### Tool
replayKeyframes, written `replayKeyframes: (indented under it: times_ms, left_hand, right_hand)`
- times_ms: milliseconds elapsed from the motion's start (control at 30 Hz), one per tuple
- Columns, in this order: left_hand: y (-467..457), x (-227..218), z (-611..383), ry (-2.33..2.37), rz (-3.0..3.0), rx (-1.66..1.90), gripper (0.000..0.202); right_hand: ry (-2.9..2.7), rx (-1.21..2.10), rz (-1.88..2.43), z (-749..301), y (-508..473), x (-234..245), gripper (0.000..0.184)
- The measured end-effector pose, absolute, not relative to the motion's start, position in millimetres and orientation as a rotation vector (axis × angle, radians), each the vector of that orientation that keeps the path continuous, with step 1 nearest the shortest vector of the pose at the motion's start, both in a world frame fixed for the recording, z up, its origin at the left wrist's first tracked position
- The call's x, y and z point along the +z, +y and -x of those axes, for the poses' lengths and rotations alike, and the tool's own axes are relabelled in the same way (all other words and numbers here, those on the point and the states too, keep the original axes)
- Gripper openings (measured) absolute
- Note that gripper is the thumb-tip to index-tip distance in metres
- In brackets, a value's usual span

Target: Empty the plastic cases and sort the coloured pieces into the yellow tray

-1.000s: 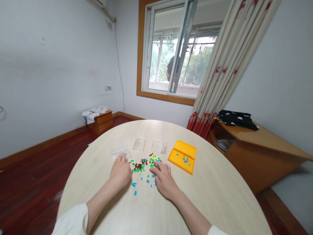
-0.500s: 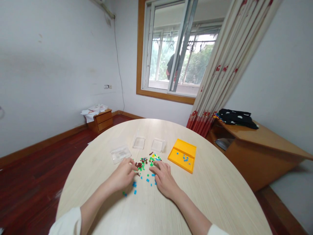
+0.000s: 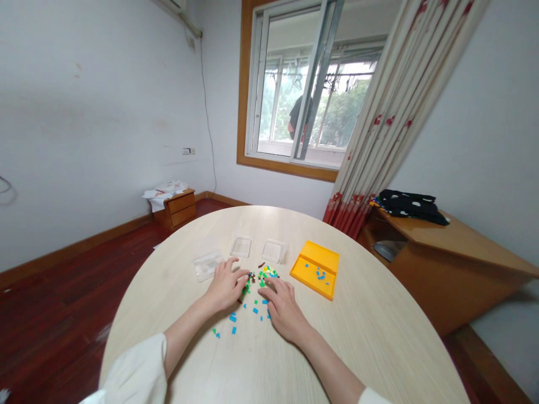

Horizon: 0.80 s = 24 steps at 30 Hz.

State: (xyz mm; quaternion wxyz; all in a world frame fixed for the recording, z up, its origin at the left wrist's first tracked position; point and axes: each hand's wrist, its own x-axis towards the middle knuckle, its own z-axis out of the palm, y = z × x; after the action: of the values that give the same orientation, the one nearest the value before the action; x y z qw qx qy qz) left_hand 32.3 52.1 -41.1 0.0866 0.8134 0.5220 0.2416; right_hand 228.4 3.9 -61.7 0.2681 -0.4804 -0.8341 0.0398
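Observation:
A heap of small plastic pieces, brown, green, yellow and blue, lies mid-table; its green and yellow part (image 3: pixel 266 272) shows between my hands. My left hand (image 3: pixel 229 285) reaches over the heap's left side, fingers apart, its fingertips at the brown and green pieces and hiding some of them. At the right edge of the heap rests my right hand (image 3: pixel 283 302), palm down with fingers spread. Nothing shows in its grasp. Loose blue pieces (image 3: pixel 255 310) are scattered nearer to me, several below my left hand.
An open yellow case (image 3: pixel 314 287) holding several blue pieces lies to the right. Behind the heap are two clear trays (image 3: pixel 241 247) (image 3: pixel 273 251), and a clear plastic bag or box (image 3: pixel 206 266) sits at left. Everything stands on a round wooden table (image 3: pixel 269 365).
My left hand has moved right and slightly away from me, now covering the brown pieces. My right hand has stayed nearly in place. The view has shifted slightly.

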Motion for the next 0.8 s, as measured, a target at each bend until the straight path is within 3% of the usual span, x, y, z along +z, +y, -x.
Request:
replayKeyframes:
  times_ms: [800]
  left_hand:
    - [58.6,-43.7,-37.9,1.644,-2.458,0.585,0.036]
  right_hand:
    - [-2.247,0.123,1.289,-228.9,2.6,-60.9,0.048]
